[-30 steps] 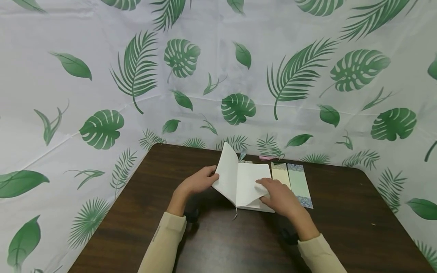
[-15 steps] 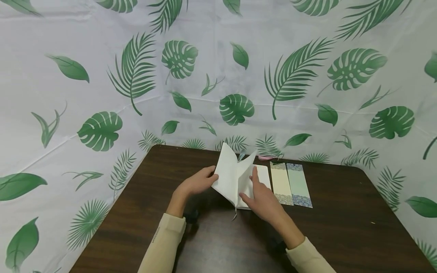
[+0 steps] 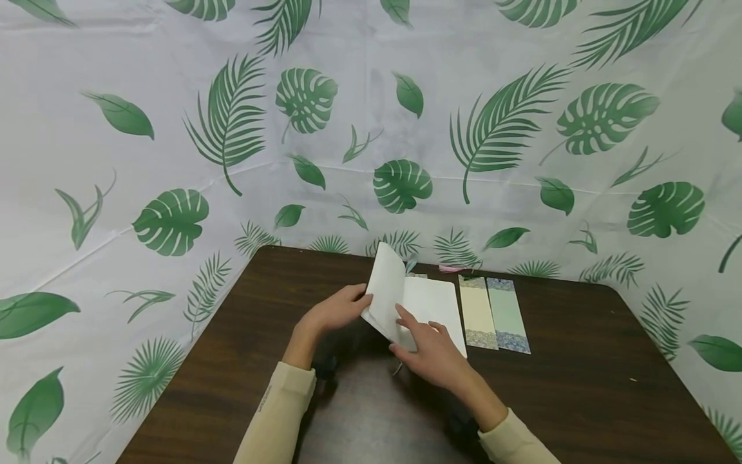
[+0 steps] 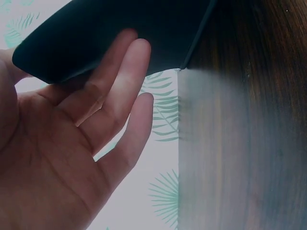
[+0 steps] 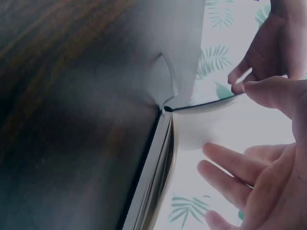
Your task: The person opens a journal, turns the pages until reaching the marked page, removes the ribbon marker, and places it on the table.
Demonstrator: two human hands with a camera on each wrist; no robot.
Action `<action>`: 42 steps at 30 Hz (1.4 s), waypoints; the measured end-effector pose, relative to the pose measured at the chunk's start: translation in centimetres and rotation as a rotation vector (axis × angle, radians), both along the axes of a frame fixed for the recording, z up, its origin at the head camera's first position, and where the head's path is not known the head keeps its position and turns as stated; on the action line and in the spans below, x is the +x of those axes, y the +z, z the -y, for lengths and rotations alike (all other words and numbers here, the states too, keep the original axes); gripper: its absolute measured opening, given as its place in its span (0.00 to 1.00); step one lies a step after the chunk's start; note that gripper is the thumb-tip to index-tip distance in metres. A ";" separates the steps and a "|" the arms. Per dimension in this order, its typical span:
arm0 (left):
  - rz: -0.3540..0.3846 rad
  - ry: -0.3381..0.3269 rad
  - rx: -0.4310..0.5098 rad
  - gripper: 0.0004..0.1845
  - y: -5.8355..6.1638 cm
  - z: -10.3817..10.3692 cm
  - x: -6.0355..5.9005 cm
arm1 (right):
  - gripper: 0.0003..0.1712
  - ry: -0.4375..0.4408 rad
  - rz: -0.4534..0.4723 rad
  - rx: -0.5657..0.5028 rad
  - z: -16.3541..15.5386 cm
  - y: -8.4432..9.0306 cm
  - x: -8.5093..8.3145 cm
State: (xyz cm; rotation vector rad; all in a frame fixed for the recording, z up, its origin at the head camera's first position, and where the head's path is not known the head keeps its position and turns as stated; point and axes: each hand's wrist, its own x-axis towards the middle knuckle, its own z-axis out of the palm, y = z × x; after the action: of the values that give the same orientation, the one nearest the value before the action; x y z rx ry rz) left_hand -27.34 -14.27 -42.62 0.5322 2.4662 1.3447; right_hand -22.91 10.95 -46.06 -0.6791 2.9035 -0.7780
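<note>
A notebook [image 3: 431, 303] with blank white pages lies spread on the table, its left side raised. My left hand [image 3: 333, 310] pinches that raised side at its outer edge, thumb over the page. Seen from the left wrist, the fingers lie behind the dark cover [image 4: 91, 40]. My right hand [image 3: 436, 353] is at the left page near the spine, fingers extended; whether the fingertips touch the paper I cannot tell. A thin ribbon marker [image 5: 171, 79] sticks out from the bottom of the spine.
Right of the notebook lie a cream bookmark [image 3: 478, 312] and a green bookmark [image 3: 508, 316] with patterned ends. Behind are a pink tassel [image 3: 453, 268] and a bluish tassel [image 3: 411, 264]. Leaf-printed cloth [image 3: 348, 96] hangs beyond the dark wooden table [image 3: 597, 361].
The right hand has swept left from the right page's edge, turning a leaf over to the left side. My left hand has kept its hold on the raised cover.
</note>
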 end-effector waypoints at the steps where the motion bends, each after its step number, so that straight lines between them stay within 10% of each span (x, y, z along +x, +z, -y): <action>1: 0.003 0.004 -0.003 0.29 0.0 -0.1 0.0 | 0.46 0.005 -0.002 0.007 0.0 0.0 0.0; 17: 0.117 -0.024 0.026 0.31 0.0 -0.5 0.0 | 0.35 0.096 -0.102 0.040 -0.2 0.0 0.3; 42: 0.156 -0.057 0.074 0.24 -0.4 0.5 -0.1 | 0.25 0.113 0.028 0.254 -4.6 0.1 -2.0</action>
State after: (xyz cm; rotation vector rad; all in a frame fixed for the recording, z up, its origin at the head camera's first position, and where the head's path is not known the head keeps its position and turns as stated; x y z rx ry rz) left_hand -27.42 -14.73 -42.97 0.4909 2.2676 1.4034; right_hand -24.89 15.58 -45.93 -0.7875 2.8378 -0.3944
